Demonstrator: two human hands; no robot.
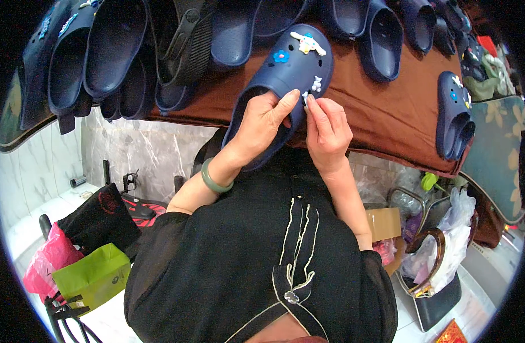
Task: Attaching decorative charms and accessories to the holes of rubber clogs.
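My left hand (pixel 263 127) grips a navy blue clog (pixel 285 74) by its opening, holding it over the edge of a brown-covered table (pixel 388 114). The clog's top carries a white dog-shaped charm (pixel 308 43), a blue flower charm (pixel 281 56) and a small white charm (pixel 316 83). My right hand (pixel 327 130) pinches at the clog's side, fingertips touching a tiny pale piece next to my left thumb. A green bangle (pixel 214 179) sits on my left wrist.
Several dark blue clogs (pixel 114 51) lie in rows along the back of the table; another decorated clog (pixel 454 114) rests at the right edge. On the floor stand a green bag (pixel 94 274), a pink bag (pixel 42 263) and a basket of plastic bags (pixel 439 251).
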